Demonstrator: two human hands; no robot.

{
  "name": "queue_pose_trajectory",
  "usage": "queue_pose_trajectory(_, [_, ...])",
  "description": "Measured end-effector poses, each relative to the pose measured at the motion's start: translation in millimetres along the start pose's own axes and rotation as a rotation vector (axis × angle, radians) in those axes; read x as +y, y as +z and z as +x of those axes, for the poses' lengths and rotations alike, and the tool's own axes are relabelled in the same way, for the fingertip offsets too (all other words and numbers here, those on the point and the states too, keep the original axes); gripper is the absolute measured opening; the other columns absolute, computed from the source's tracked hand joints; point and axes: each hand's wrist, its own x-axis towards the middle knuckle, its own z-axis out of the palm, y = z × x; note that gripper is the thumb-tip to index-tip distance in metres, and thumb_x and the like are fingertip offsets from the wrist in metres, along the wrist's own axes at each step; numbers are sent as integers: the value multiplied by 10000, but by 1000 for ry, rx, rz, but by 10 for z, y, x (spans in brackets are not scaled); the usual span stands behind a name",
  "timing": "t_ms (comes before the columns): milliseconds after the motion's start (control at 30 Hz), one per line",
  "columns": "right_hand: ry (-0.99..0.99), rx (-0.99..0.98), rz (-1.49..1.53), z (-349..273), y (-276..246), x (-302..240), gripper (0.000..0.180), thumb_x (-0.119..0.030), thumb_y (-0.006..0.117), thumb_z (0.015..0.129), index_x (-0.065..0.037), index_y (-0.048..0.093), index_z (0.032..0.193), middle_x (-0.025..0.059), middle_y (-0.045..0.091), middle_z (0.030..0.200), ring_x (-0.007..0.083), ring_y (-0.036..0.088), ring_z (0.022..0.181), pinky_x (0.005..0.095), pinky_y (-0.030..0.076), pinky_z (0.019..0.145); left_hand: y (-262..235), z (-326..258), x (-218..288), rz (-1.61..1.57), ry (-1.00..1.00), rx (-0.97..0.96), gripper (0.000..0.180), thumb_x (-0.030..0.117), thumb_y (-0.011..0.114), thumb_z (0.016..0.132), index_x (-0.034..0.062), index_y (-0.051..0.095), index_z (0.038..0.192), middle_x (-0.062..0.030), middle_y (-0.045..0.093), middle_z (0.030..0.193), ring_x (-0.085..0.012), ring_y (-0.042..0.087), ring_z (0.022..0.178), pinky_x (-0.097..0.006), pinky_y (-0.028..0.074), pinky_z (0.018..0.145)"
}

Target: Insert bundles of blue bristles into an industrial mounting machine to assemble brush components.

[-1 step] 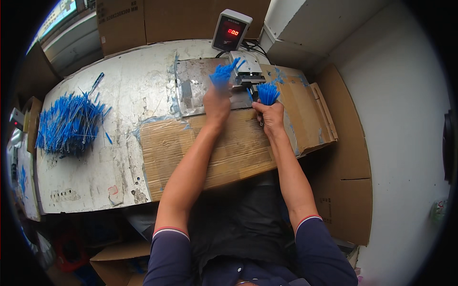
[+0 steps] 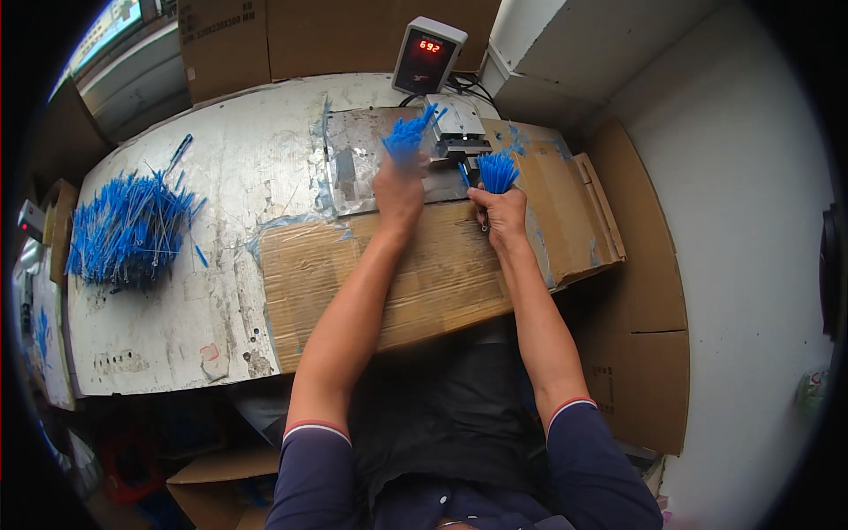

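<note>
Left hand (image 2: 399, 196) and right hand (image 2: 504, 215) clamp blue bundles (image 2: 498, 174) near a metal device (image 2: 458, 117), display (image 2: 429, 57) behind, pile (image 2: 132, 228) leftward.

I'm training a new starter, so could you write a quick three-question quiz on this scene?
1. True or false: the left hand is empty while the right hand holds a blue bundle.

2. Where is the large blue pile?
A) On the brown cardboard
B) On the white table, left of both hands
C) Behind the hands

3. Fill in: the digits on the display glow ____.

Key: 1. False; the left holds a second bundle. 2. B. 3. Red.
</note>
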Motion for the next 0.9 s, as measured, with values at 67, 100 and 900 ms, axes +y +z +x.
queue_pose_trajectory(67, [-28,85,14,47,56,16,193,83,773,734,-25,650,837,37,641,701,104,555,492,258,367,391,-39,34,-15,8,-7,21,133,135,610,1022,17,660,1058,-62,742,905,-135,690,711,-295,543,640])
queue_pose_trajectory(100, [-26,84,14,67,81,25,193,83,773,734,-25,650,837,37,641,701,104,555,492,258,367,391,-52,40,-21,14,-13,40,138,140,609,1024,16,657,1064,-65,746,911,-140,699,725,-293,544,642])
queue_pose_trajectory(900, [-179,193,-73,270,128,286,217,91,764,750,-50,607,802,15,612,661,97,525,460,259,362,379,-75,-14,131,226,84,168,158,165,647,1013,60,705,1115,-92,781,999,-232,748,916,-363,544,800])
